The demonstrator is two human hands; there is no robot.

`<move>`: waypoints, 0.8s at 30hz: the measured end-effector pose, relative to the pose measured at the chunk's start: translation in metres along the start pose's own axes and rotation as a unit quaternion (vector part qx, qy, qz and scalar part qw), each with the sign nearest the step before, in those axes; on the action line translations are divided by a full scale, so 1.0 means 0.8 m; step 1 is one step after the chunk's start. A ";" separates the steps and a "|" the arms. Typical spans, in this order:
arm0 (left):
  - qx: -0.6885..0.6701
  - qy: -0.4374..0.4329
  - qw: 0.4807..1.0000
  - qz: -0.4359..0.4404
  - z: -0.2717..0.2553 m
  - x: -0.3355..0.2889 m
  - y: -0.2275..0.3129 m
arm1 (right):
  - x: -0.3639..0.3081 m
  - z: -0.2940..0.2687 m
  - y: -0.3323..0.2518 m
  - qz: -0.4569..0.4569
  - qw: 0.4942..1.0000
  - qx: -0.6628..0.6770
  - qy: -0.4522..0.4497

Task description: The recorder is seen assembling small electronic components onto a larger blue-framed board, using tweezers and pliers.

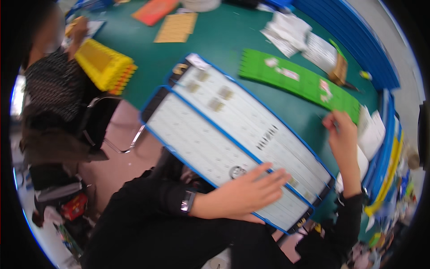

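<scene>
A long white panel (215,127) with blue edging and black ends lies slantwise in front of me, partly over my lap and partly over the green table. A blue strip divides it lengthwise, and several small tan squares sit on its far half. My left hand (246,190) rests on its lower part with fingers stretched out and spread. To the right of the panel, my right hand (342,132) is raised with its fingers curled together. Whatever it may pinch is hidden. It is close to the right end of a long green plastic strip (309,85) with pale patches.
Crumpled white paper (289,33) and a small brown box (338,69) lie behind the green strip. Tan cards (176,28) and an orange sheet (154,11) are at the back. A person (56,85) sits at left by a yellow stack (105,65). Blue bins (380,148) edge the right.
</scene>
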State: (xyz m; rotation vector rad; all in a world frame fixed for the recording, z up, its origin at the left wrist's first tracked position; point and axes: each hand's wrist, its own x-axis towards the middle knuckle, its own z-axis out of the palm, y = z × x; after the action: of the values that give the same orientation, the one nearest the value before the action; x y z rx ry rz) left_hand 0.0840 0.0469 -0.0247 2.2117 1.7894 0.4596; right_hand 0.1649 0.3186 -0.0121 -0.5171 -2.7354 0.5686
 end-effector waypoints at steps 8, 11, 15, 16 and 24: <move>-0.061 0.013 0.998 0.015 -0.005 -0.005 -0.003 | 0.008 -0.002 -0.004 0.086 0.994 0.065 -0.010; -0.067 0.034 0.997 0.028 0.000 -0.001 -0.001 | 0.006 -0.009 -0.009 0.122 0.989 0.079 -0.018; -0.070 0.015 0.997 0.035 -0.009 0.002 -0.003 | 0.006 -0.002 0.002 0.100 0.992 0.077 0.004; -0.071 0.010 0.997 0.019 -0.009 0.001 -0.005 | 0.008 0.000 0.001 0.134 0.986 0.104 0.001; -0.091 -0.005 0.996 0.009 -0.012 -0.002 -0.007 | 0.013 -0.004 -0.004 0.046 0.999 0.018 -0.011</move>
State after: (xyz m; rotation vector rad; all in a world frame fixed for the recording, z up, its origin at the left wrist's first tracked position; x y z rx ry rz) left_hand 0.0744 0.0467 -0.0181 2.1039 1.6532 0.5893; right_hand 0.1559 0.3210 -0.0054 -0.6330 -2.7280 0.6497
